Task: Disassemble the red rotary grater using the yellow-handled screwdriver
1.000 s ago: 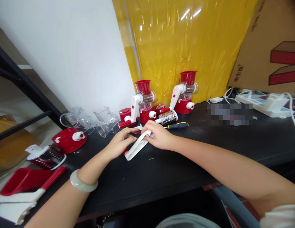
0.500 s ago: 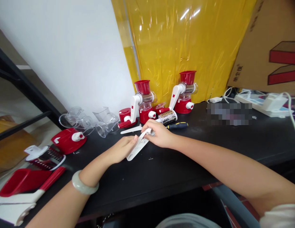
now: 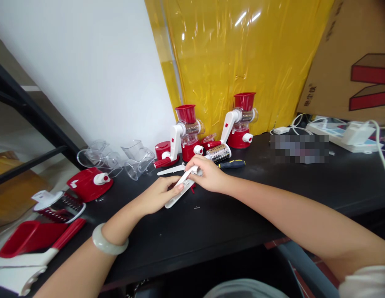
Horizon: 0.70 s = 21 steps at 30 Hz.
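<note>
Both hands hold a long white plastic crank arm [image 3: 174,200], its hollow, ribbed side partly visible, tilted above the black table. My left hand [image 3: 158,193] grips the lower left end, thumb on its inner face. At the upper right end, my right hand [image 3: 208,174] has its fingers closed round it. A small red piece [image 3: 193,188] shows just below the crank arm; whether it is attached I cannot tell. Behind the hands lie a thin white strip [image 3: 171,170], a perforated metal grater drum [image 3: 219,153] and a screwdriver [image 3: 232,164] with a dark-and-yellow handle.
Two assembled red-and-white rotary graters [image 3: 190,136] stand at the back. On the left are clear plastic housings [image 3: 137,159], a red base [image 3: 90,184], another grater drum [image 3: 60,206] and a red hopper [image 3: 32,238]. A power strip [image 3: 344,138] with cables sits at right.
My left thumb has shifted onto the crank arm's inner face, with the fingers behind its edge. A small red piece now shows below the crank arm. The right hand has barely moved.
</note>
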Motion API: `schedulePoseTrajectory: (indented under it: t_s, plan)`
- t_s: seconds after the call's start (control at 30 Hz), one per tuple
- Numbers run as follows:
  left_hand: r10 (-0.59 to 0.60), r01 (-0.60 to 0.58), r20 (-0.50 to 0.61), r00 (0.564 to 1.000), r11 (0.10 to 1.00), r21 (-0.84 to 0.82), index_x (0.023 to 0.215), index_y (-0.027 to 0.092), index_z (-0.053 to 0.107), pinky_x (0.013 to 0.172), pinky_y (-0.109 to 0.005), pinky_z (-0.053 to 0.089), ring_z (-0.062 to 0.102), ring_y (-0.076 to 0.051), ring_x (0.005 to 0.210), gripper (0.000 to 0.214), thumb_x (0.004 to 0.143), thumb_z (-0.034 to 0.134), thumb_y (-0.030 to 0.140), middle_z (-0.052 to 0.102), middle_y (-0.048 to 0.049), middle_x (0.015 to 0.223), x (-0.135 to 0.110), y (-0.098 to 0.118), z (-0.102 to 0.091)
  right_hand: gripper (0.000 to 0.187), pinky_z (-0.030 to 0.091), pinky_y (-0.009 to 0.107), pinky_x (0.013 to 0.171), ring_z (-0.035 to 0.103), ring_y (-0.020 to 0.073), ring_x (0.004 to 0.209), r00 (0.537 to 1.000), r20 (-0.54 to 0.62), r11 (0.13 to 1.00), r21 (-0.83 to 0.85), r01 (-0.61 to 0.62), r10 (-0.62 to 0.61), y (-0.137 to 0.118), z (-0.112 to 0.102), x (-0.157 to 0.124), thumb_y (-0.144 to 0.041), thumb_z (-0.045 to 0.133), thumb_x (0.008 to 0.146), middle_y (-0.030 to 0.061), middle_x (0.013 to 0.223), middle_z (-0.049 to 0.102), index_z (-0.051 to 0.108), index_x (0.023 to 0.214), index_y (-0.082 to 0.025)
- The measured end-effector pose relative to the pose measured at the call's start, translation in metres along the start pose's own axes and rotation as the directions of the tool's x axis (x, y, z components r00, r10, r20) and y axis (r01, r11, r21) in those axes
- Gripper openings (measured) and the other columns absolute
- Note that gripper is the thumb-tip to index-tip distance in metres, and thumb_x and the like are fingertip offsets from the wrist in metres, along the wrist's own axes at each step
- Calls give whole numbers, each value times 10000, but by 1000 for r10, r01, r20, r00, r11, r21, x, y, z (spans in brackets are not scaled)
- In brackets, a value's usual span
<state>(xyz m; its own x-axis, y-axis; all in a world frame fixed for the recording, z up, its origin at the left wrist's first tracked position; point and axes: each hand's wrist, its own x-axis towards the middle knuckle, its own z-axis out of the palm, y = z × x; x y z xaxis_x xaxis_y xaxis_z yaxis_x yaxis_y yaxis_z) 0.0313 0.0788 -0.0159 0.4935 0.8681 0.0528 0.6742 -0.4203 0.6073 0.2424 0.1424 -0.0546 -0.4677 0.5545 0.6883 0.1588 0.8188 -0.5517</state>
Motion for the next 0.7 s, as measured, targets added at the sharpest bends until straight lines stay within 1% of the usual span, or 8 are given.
schedulePoseTrajectory:
  t_s: [0.13, 0.2, 0.27, 0.33, 0.4, 0.53, 0.63, 0.7]
  plan:
    - [-24, 23, 9, 1000, 995, 97, 948, 172, 691, 587, -239, 414, 553, -146, 619, 391, 931, 560, 540, 640, 10, 717, -3, 6, -11, 127, 515, 420, 891, 612, 214, 961, 999, -36, 1000, 5, -7, 7, 1, -1, 2, -196, 665, 862, 39, 977, 607, 611, 972, -231]
    - [-26, 33, -37, 999, 984, 177, 964, 181, 691, 576, -230, 393, 536, -136, 603, 385, 944, 537, 533, 630, 23, 701, -10, 9, -25, 237, 534, 430, 906, 610, 228, 1059, 997, -74, 998, 56, -31, 35, 3, -1, 3, -246, 656, 886, 79, 1118, 608, 593, 1114, -234]
    - [-72, 107, -147, 986, 963, 247, 938, 177, 682, 574, -226, 387, 551, -141, 602, 431, 937, 517, 575, 643, 28, 685, -19, 11, -45, 374, 556, 411, 896, 604, 225, 1130, 991, -73, 989, 113, -100, 109, 7, -1, 4, -281, 630, 915, 118, 1255, 574, 531, 1272, -233]
    - [-124, 244, -340, 932, 909, 339, 926, 170, 654, 611, -225, 391, 588, -156, 625, 465, 963, 444, 583, 631, 38, 638, -28, 9, -66, 386, 560, 388, 897, 623, 204, 1130, 985, -24, 978, 125, -169, 173, 13, 0, 5, -262, 561, 959, 128, 1269, 592, 497, 1336, -216]
    - [-194, 425, -488, 851, 800, 423, 908, 176, 625, 620, -236, 378, 612, -174, 625, 460, 967, 403, 575, 628, 34, 594, -36, 4, -84, 292, 541, 383, 933, 650, 185, 1098, 980, 46, 977, 88, -195, 192, 18, 1, 5, -192, 490, 985, 103, 1183, 664, 566, 1266, -196]
    - [-440, 616, -435, 786, 616, 490, 897, 187, 594, 654, -297, 425, 680, -249, 725, 462, 940, 361, 583, 710, -49, 690, -40, -8, -101, 267, 511, 377, 961, 687, 180, 1007, 966, 181, 982, 5, -187, 183, 24, 4, 2, -49, 497, 924, 59, 1038, 743, 711, 997, -191]
    - [-528, 648, -389, 755, 512, 564, 953, 168, 576, 702, -343, 441, 696, -293, 827, 448, 954, 324, 539, 745, -140, 883, -37, -12, -96, 277, 511, 388, 952, 697, 201, 978, 950, 255, 983, -41, -177, 181, 24, 9, 0, -29, 519, 898, 76, 1012, 753, 745, 954, -178]
    - [-538, 635, -368, 758, 478, 607, 977, 153, 566, 735, -360, 442, 693, -311, 877, 429, 964, 317, 502, 734, -184, 999, -34, -12, -89, 261, 516, 408, 943, 700, 227, 984, 943, 282, 984, -57, -169, 179, 22, 13, -1, -53, 531, 903, 108, 1028, 749, 751, 1000, -156]
